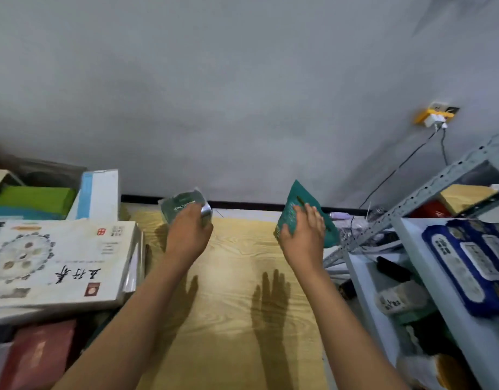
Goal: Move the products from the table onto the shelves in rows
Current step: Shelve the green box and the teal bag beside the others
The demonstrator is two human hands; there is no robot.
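Observation:
My left hand [188, 234] grips a dark green foil pouch [183, 204] with a silvery edge, held up over the far part of the wooden table [237, 305]. My right hand [306, 235] holds a teal pouch [294, 202] upright above the table's right side, fingers curled over its front. Both pouches hang in the air, apart from each other. The grey metal shelf unit [411, 204] stands just right of the teal pouch.
A large white flat box [59, 263] lies on a stack at the left, with a red box [37, 356] below and green and blue-white boxes behind. The shelves hold dark blue wipe packs [473, 266], a yellow box and other packets. Cables run from a wall socket [437, 115].

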